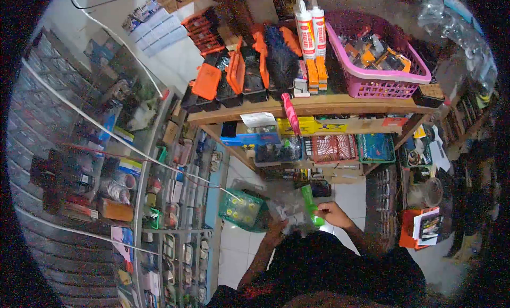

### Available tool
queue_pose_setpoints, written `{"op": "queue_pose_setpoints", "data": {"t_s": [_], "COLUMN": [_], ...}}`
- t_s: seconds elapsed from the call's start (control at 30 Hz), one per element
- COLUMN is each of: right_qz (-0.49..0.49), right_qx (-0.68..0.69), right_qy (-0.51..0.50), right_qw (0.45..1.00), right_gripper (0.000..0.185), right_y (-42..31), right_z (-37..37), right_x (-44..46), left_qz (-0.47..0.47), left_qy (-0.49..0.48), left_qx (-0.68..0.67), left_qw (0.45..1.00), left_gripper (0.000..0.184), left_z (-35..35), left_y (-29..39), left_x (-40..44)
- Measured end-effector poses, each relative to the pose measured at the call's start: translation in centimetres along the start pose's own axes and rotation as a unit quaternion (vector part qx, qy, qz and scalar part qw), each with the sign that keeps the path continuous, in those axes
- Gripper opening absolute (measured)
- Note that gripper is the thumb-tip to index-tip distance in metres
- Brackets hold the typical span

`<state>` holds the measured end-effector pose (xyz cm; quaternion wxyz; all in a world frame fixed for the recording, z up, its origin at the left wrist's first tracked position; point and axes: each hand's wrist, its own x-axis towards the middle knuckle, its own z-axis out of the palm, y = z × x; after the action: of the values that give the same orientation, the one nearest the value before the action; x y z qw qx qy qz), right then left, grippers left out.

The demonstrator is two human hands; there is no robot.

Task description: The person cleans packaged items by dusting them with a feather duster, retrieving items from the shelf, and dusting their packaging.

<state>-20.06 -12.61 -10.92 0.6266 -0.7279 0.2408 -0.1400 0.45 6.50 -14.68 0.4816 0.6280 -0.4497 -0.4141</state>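
Low in the middle of the head view, a clear plastic bag (289,209) with small white pieces inside is between my hands. My left hand (275,232) is closed on the bag's lower left side. At the other side, my right hand (332,215) pinches a bright green strip (308,199) along the bag's right edge. Whether this strip belongs to the bag I cannot tell. Just left of the bag is a green basket (226,212) containing several round, yellowish-centred items in clear wrap.
Ahead is a wooden shelf (340,103) with orange-and-black bins (241,74), sealant tubes (312,34) and a pink basket (385,77). Beneath it stand a red basket (333,148) and a teal basket (377,148). A glass display case (143,201) runs along the left; white tile floor (234,249) shows below.
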Motion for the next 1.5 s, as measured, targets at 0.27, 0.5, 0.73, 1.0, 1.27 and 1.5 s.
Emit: {"op": "queue_pose_setpoints", "data": {"t_s": [0.27,0.5,0.73,1.0,1.27,1.5], "right_qz": [0.027,0.065,0.114,0.132,0.109,0.135], "right_qx": [0.138,0.163,0.238,-0.030,0.232,0.186], "right_qy": [0.033,0.211,0.120,-0.044,-0.017,0.042], "right_qw": [0.990,0.962,0.957,0.990,0.967,0.972], "right_gripper": [0.014,0.022,0.019,0.021,0.027,0.024], "right_y": [-0.5,-3.2,-6.8,-10.3,-6.6,-9.5], "right_z": [4.1,7.5,7.9,7.6,8.6,9.7], "right_x": [3.0,6.9,7.1,9.5,12.3,13.8], "left_qz": [-0.146,-0.225,0.021,-0.258,-0.191,-0.017], "left_qy": [0.036,0.048,-0.015,0.063,0.004,0.068], "left_qx": [-0.026,-0.177,0.020,-0.302,0.019,0.147], "left_qw": [0.988,0.957,0.999,0.916,0.981,0.987], "left_gripper": [0.060,0.055,0.052,0.051,0.049,0.047], "left_z": [-2.0,-5.2,-8.2,-11.2,-15.0,-16.9], "left_y": [-6.8,2.5,1.0,2.5,2.9,9.9], "left_x": [-0.5,1.1,1.3,3.1,3.2,3.4]}}
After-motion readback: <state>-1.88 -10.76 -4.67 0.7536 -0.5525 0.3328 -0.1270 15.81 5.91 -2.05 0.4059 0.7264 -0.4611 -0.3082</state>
